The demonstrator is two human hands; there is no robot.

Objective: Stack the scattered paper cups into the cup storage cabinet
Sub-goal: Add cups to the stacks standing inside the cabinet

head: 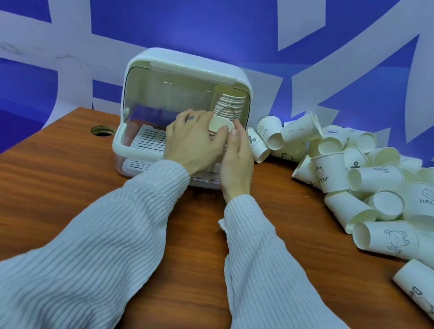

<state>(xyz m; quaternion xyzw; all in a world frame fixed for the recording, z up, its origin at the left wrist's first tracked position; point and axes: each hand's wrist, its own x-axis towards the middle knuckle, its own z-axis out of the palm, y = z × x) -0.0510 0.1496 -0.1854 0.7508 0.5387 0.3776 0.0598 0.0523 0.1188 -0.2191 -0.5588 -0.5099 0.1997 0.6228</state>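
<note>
A white cup storage cabinet (pixel 189 67) stands open at the back of the wooden table (pixel 61 195). Inside it, at the right, a tall stack of paper cups (pixel 230 103) leans against the back. My left hand (pixel 194 140) and my right hand (pixel 237 156) both grip a shorter stack of cups (pixel 220 125) at the cabinet's front right, one hand on each side. The lower part of this stack is hidden behind my fingers. A big pile of scattered paper cups (pixel 378 188) lies on the table to the right.
A slatted white tray (pixel 151 139) forms the cabinet floor, bare at its left. A round cable hole (pixel 102 130) sits in the table left of the cabinet. A blue and white wall (pixel 61 23) rises behind. One cup (pixel 426 294) lies near the right edge.
</note>
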